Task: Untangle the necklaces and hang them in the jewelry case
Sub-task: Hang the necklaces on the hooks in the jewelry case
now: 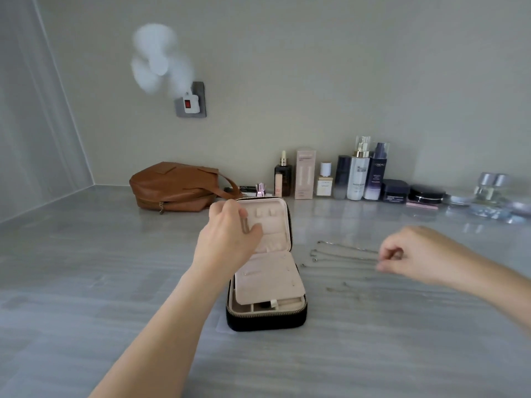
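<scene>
Right hand [413,254] grips the necklaces [344,257] at their right ends; they run left from the grip, flat on the counter [115,282]. Loose chains [342,285] lie just before the grip, to its left. Jewelry case [267,320] stands open further left, lid [273,219] upright behind its base, left hand [230,234] at the lid's inner face. Bottles [357,179] line the wall [287,81] behind the grip. Bag [172,185] lies behind the case, leftward.

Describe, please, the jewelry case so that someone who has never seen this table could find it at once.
On the grey table, in front of the brown bag by the wall, stands the jewelry case. It is the only black zipped box, open with a pale pink lining and its lid upright, thin chains to its right.
</scene>
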The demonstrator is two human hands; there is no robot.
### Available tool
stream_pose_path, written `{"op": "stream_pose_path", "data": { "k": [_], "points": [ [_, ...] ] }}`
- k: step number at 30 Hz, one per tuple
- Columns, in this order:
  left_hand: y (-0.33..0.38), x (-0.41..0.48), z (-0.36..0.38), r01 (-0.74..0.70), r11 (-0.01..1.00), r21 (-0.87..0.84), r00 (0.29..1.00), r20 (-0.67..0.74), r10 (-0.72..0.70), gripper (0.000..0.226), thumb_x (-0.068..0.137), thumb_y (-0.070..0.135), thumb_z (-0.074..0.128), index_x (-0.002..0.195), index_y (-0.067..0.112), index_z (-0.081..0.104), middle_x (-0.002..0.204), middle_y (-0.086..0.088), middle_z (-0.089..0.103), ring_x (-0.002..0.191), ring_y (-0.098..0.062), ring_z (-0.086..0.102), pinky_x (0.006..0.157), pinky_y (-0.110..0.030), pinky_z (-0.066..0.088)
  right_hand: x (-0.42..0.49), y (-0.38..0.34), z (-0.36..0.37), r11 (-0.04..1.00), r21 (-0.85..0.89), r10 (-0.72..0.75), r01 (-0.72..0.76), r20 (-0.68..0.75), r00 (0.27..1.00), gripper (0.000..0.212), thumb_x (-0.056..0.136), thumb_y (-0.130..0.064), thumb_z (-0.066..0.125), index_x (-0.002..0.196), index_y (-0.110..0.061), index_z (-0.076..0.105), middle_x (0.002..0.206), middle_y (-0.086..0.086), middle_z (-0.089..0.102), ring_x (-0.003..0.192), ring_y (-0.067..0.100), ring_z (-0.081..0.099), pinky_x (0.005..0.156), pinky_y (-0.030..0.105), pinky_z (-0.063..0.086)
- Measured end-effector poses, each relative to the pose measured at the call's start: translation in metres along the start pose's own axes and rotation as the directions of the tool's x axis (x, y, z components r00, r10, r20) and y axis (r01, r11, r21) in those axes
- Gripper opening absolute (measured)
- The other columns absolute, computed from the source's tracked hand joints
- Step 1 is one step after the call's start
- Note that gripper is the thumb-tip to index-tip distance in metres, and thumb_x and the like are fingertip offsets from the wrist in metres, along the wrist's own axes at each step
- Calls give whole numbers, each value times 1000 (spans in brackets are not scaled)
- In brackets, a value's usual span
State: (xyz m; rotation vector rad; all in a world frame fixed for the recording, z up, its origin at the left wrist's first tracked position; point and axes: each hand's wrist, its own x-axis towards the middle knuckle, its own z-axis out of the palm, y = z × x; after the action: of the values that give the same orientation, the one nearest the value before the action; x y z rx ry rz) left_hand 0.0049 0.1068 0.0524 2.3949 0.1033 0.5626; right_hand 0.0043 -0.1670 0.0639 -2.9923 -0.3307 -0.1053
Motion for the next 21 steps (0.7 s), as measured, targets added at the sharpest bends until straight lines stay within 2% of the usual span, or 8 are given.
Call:
{"op": "stream_pose_path", "data": {
  "k": [3,6,9,11,13,15,17,21],
  "points": [
    [3,-3,2,1,1000,29,1000,-6,0,35,84,33,55,113,16,45,131,-3,37,78,-31,56,71,-30,35,-21,30,2,999,20,27,-28,18,999,4,76,-38,69,78,-34,70,82,-15,68,81,5,60,80,28,49],
    [7,-4,5,-1,998,63,1000,2,1,42,84,33,56,120,14,43,138,-6,32,83,-27,51,73,-30,35,-33,48,7,997,67,39,-39,-1,999,10,79,-34,67,86,-29,73,74,-19,58,73,0,54,78,24,46],
    [9,-4,9,13,996,90,1000,12,-14,49,82,34,58,124,15,41,145,-8,25,110,-38,49,88,-39,41,-39,57,12,989,140,46,-41,-32,998,12,77,-38,68,87,-32,71,83,-14,58,79,7,55,78,27,46],
    [12,-4,10,18,993,118,1000,2,-18,54,80,35,60,127,16,41,150,-9,20,125,-41,38,102,-47,35,-41,60,15,986,158,48,-49,5,999,24,74,-43,69,96,-32,68,87,-12,55,83,10,53,78,29,45],
    [16,-8,11,0,992,125,999,-35,4,56,79,34,62,128,17,41,151,-9,19,133,-38,28,108,-49,27,-41,63,18,989,143,37,-41,31,999,31,73,-45,70,102,-33,66,83,-12,50,80,8,50,75,29,43],
    [23,-14,12,-63,992,107,995,-76,71,55,79,32,63,128,18,43,151,-7,20,136,-34,23,110,-48,24,-41,64,19,989,147,17,-15,-9,1000,24,71,-44,72,94,-38,66,78,-15,47,73,0,46,70,27,41],
    [32,-22,15,-155,986,62,982,-96,160,50,80,29,62,125,20,45,150,-3,23,137,-28,23,110,-43,23,-42,65,20,991,132,-8,15,-52,999,12,71,-42,72,75,-42,60,79,-16,48,74,-1,47,69,28,41],
    [49,-42,25,-338,940,-36,940,-72,335,39,81,27,62,118,27,50,143,9,33,134,-10,24,98,-26,24,-42,63,25,992,120,-35,39,-31,999,27,79,-37,65,60,-38,47,81,-12,55,82,11,56,77,34,49]
  ]
}}
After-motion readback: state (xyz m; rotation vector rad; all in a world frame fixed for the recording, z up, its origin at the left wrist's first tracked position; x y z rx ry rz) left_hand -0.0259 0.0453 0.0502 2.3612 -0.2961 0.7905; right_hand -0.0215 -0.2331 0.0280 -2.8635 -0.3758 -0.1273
